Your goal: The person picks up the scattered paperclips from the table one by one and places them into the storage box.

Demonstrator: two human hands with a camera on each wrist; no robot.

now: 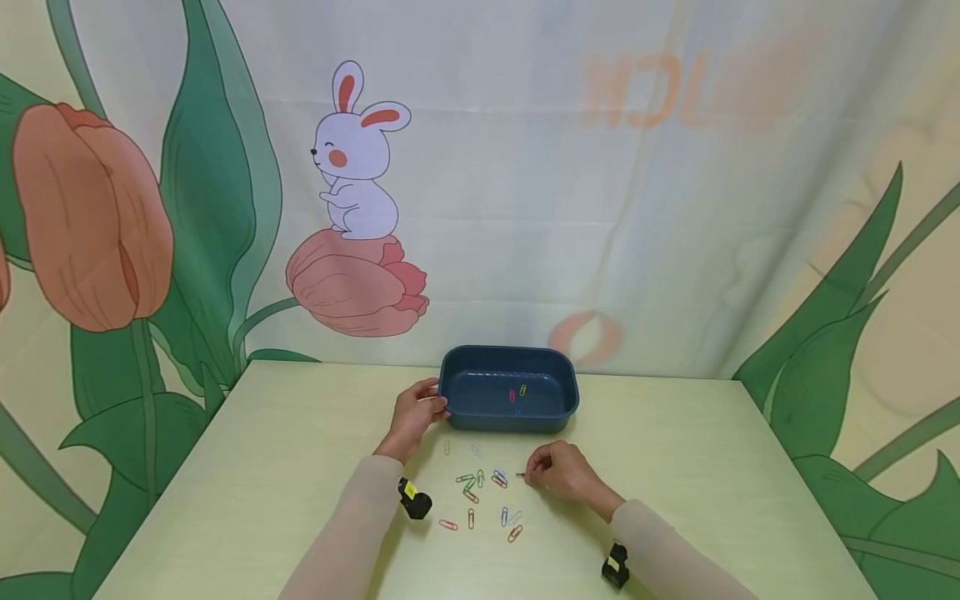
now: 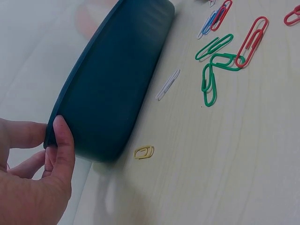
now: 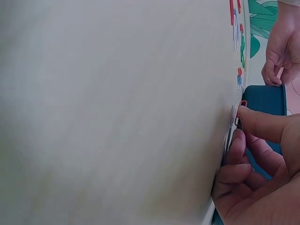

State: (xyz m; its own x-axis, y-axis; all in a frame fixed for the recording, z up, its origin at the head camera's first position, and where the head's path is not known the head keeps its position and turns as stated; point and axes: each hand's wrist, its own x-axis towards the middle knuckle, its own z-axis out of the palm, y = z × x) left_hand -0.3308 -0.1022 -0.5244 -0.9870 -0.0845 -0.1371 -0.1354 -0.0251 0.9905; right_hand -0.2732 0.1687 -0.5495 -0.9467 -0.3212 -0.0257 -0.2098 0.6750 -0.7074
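A dark blue plastic bin (image 1: 510, 423) stands at the back of the table, with a pink, a yellow and a blue paper clip (image 1: 517, 410) inside. My left hand (image 1: 416, 417) grips its left end; in the left wrist view the thumb (image 2: 64, 140) presses the outside just under the rim. Low over the table, right of the scattered clips, my right hand (image 1: 562, 471) pinches a red paper clip (image 3: 243, 102) between thumb and fingertips. Most of that clip is hidden by the fingers. Nearest to it on the table lie a blue and a red clip (image 1: 499, 481) close together.
Several coloured paper clips lie loose in front of the bin, among them green clips (image 2: 214, 47), a yellow clip (image 2: 144, 152) and a white clip (image 2: 167, 85). A printed curtain (image 1: 495, 250) hangs behind the table's back edge.
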